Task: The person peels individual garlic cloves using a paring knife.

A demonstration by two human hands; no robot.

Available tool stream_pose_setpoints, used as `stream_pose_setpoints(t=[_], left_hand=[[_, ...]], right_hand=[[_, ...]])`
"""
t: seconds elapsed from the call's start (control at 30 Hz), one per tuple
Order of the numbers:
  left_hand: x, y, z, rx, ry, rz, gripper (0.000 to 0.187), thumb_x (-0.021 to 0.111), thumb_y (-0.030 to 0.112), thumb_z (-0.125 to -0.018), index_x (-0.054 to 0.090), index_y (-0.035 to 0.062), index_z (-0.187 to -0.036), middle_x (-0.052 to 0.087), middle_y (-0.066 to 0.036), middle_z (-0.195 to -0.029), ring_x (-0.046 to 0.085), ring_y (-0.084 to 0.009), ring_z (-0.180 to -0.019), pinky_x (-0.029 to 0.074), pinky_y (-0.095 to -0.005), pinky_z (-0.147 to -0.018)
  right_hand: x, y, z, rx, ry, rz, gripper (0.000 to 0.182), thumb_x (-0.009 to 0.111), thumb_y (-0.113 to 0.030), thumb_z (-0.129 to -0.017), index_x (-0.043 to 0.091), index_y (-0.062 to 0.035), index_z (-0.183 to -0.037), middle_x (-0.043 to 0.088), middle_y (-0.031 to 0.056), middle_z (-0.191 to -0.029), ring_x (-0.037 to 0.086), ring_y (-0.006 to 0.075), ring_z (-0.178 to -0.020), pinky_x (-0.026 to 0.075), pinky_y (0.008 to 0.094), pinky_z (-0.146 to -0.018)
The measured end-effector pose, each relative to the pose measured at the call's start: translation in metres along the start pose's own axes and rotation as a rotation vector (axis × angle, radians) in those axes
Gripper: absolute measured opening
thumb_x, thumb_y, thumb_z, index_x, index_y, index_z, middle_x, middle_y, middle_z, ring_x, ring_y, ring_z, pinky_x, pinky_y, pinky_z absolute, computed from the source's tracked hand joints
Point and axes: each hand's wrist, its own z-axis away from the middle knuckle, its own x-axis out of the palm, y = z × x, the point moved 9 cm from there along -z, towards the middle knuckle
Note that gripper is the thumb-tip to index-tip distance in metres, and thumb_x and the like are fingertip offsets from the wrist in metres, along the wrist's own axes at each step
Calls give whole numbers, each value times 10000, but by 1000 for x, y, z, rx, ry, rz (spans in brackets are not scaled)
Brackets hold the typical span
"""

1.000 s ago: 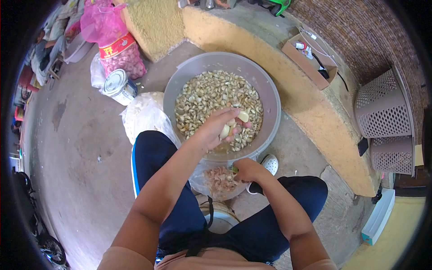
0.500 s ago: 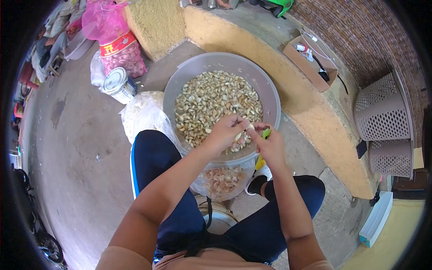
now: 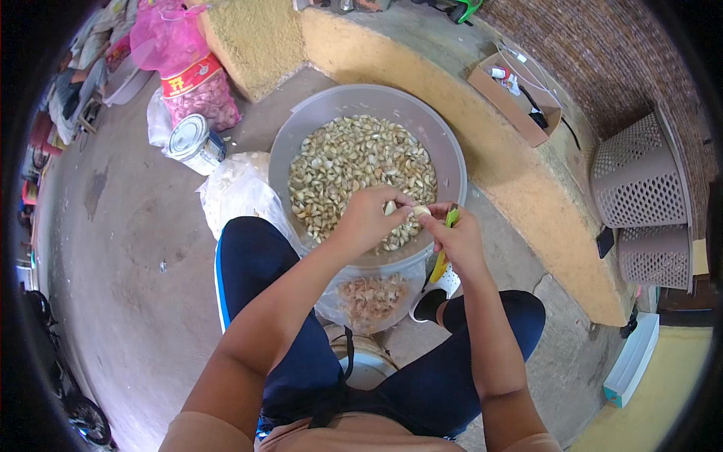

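A wide grey tub holds a heap of garlic cloves. Above its near right side, my left hand is closed, thumb and fingertips pinching at a pale garlic clove. My right hand meets it from the other side, its thumb and forefinger against the same clove. A knife with a yellow-green handle is tucked in the right hand, its yellow part pointing down toward my foot; the blade's edge is hard to make out. Below the tub, a clear plastic bag contains papery garlic skins.
Left of the tub are a white plastic bag, a metal can and a pink mesh sack. A low yellow ledge curves along the right, bearing a cardboard box. Perforated crates stand at far right.
The clove between my fingertips shows more fully. My right hand has turned slightly, and the knife handle has shifted a little right. The view has moved slightly.
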Motion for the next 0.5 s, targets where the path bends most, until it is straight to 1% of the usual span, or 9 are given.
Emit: stream_pose_setpoints(t=[0.1,0.2,0.3,0.4,0.5], left_hand=[[-1,0,0,-28,-8,-9,96,631,92,-693,620,32,-767,617,-87,-745,588,-181,-695,439,-276,-667],[-4,-1,0,-24,26,-14,84,622,88,-688,603,26,-741,610,-79,-717,575,-156,-660,436,-269,-639],[-5,-3,1,-105,17,-6,87,608,95,-699,598,26,-752,600,-62,-685,555,-133,-638,433,-265,-626],[-4,-6,-1,-57,29,50,80,585,103,-733,590,28,-761,583,-47,-650,536,-99,-609,428,-246,-558],[4,-23,1,-256,-57,195,133,587,144,-730,599,21,-777,583,-65,-656,548,-140,-620,428,-284,-585]], right_hand=[[3,-2,2,13,-42,4,228,669,-126,-722,581,10,-882,563,15,-693,461,50,-475,369,182,-407],[7,2,1,-19,-58,-51,216,660,-111,-728,586,7,-894,570,14,-714,460,48,-481,369,180,-417],[11,-3,3,-8,-84,-65,223,649,-95,-736,584,3,-926,575,16,-734,452,44,-480,363,182,-415],[18,-8,6,-12,-208,-150,232,641,-83,-740,583,-1,-949,575,13,-740,438,38,-474,355,177,-419],[23,-10,8,-13,-283,-193,295,613,-101,-758,541,21,-1017,590,64,-769,408,44,-440,352,184,-410]])
